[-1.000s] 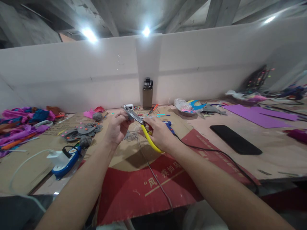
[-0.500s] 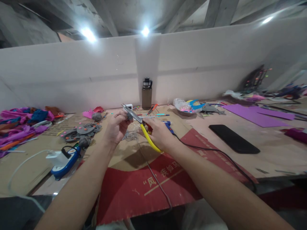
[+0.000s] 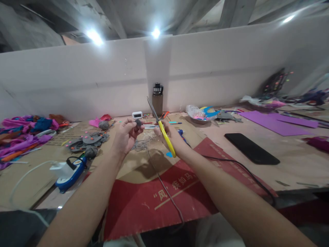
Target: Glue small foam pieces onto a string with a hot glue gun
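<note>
My left hand (image 3: 126, 135) pinches a small dark grey yarn pompom (image 3: 138, 122) between thumb and fingertips. In my right hand (image 3: 171, 135) is a pair of scissors (image 3: 164, 135) with yellow handles, its blades pointing up and away from me and standing apart from the pompom. Whether the blades are fully closed is hard to make out. Below the hands lies a loose tangle of grey yarn (image 3: 140, 145), and one strand runs from it across the red-printed cardboard (image 3: 164, 202) towards me.
Behind stand a dark bottle (image 3: 157, 101) and a small white digital display (image 3: 137, 115). Left are grey felt pieces (image 3: 88, 139) with more pompoms, and a blue power strip (image 3: 68, 180). A phone (image 3: 250, 148), purple sheets (image 3: 272, 123) and a bowl (image 3: 202, 118) lie right. A black cable (image 3: 238, 164) crosses the cardboard.
The scissors have moved away from the pompom to the right and tipped upward. My left hand stays nearly in place, with the pompom more exposed.
</note>
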Demonstrator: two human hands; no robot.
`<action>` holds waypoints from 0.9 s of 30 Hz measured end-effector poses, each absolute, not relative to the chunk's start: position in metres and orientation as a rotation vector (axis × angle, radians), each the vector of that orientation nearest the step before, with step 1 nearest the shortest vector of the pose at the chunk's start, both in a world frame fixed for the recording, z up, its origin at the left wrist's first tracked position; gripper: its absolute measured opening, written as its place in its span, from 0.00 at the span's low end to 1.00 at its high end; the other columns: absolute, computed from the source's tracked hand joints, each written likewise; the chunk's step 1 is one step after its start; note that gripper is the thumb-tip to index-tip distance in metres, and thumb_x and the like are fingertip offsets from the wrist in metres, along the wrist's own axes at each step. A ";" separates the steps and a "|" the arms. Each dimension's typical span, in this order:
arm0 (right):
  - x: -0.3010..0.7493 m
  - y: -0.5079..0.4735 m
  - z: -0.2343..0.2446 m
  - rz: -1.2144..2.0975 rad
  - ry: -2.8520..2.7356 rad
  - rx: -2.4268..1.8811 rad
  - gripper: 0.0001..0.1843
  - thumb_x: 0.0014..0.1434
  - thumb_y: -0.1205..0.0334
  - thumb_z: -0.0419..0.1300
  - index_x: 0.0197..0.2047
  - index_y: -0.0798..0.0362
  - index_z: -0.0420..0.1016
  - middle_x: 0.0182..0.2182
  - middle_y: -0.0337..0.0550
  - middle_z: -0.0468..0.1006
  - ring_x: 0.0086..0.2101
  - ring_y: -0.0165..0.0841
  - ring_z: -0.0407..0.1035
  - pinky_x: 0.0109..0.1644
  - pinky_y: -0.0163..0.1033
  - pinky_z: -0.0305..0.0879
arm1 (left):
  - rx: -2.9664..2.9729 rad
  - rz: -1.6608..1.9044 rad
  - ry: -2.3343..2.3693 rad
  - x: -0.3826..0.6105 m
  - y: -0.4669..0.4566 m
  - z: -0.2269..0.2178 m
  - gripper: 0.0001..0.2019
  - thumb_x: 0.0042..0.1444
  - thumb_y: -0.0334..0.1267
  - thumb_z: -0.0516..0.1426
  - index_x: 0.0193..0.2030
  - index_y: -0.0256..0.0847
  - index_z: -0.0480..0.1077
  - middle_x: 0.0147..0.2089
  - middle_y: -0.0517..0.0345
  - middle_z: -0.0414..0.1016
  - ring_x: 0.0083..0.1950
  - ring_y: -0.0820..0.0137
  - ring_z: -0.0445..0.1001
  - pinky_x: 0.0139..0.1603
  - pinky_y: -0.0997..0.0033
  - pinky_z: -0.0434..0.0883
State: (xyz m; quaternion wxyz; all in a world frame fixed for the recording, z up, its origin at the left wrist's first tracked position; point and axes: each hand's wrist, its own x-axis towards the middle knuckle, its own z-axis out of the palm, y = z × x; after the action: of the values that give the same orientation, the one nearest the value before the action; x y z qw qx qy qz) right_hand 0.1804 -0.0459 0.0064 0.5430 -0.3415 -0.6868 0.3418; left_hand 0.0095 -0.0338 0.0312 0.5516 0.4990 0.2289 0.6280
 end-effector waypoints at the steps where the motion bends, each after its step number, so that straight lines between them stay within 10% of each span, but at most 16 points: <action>1: 0.180 -0.047 0.007 0.797 -1.644 -0.793 0.22 0.54 0.45 0.56 0.43 0.53 0.63 0.27 0.36 0.63 0.26 0.26 0.59 0.28 0.32 0.58 | 1.172 1.497 0.540 0.010 -0.034 0.031 0.05 0.45 0.30 0.58 0.27 0.39 0.64 0.32 0.56 0.76 0.30 0.75 0.73 0.32 0.75 0.68; 27: 0.185 -0.055 0.003 0.704 -2.102 -0.828 0.19 0.58 0.47 0.52 0.44 0.53 0.64 0.38 0.43 0.70 0.36 0.32 0.62 0.43 0.39 0.59 | 1.188 1.535 0.651 0.010 -0.031 0.032 0.04 0.42 0.29 0.58 0.25 0.35 0.66 0.24 0.60 0.67 0.22 0.79 0.65 0.21 0.78 0.61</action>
State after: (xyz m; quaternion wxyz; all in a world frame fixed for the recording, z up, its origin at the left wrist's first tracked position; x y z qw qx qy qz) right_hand 0.1845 -0.0551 0.0034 0.3782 -0.3240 -0.8223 0.2753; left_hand 0.0096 -0.0308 0.0317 0.5203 0.4957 0.2715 0.6402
